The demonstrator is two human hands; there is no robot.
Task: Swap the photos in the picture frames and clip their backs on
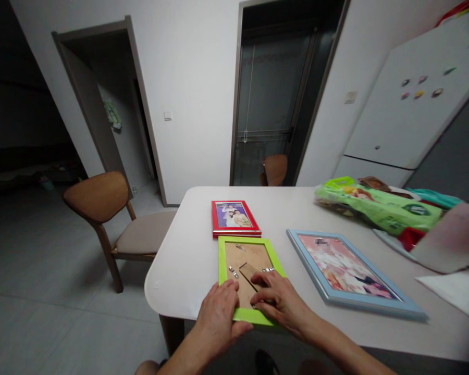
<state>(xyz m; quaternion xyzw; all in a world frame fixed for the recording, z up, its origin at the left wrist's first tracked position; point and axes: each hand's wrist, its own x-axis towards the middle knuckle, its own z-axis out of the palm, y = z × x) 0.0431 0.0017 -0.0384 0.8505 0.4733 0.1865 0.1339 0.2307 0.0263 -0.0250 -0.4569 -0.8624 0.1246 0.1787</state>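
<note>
A lime-green picture frame (223,263) lies face down at the table's near edge, its brown backboard (254,251) facing up. Small metal clips (233,272) show on that board, along with a narrow brown stand (248,270). My left hand (221,315) grips the frame's lower left edge, fingers on top and thumb by the near edge. With fingers and thumb bent together, my right hand (279,302) holds the stand, partly covering it. Just beyond sits a red picture frame (214,221), face up. To the right, a larger light-blue picture frame (316,268) also lies face up.
The white table (183,260) has a rounded left corner. At its right are a green plastic package (391,208), a pinkish item (451,239) and white paper (453,291). A wooden chair (97,200) stands left; a white fridge (406,120) stands back right.
</note>
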